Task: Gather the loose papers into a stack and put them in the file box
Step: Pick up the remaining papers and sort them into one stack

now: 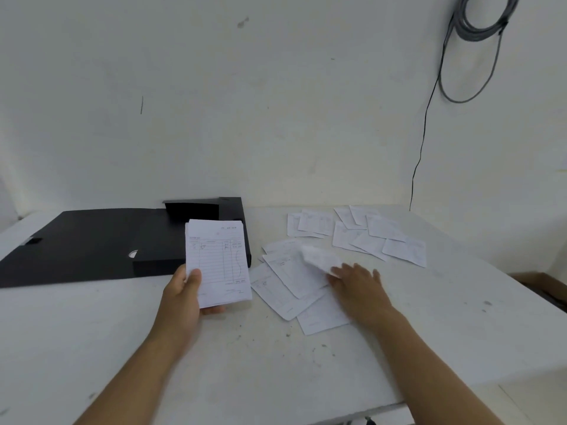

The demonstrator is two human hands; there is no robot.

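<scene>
My left hand [184, 289] holds a stack of white lined receipt papers [217, 262] upright above the table, thumb on the front sheet. My right hand [356, 280] pinches one blurred loose paper [319, 257], lifting it off a cluster of several loose papers [288, 286] lying overlapped on the table. Another group of loose papers [362, 234] lies further back to the right. The black file box [153, 240] lies open at the back left, its lid [76, 240] folded flat to the left; the stack hides part of the box's right side.
The white table [276, 363] has its front edge near the bottom right. A white wall stands close behind. A grey cable coil [481, 23] hangs at the upper right, with a thin wire running down to the table. A dark object [546, 286] sits beyond the right edge.
</scene>
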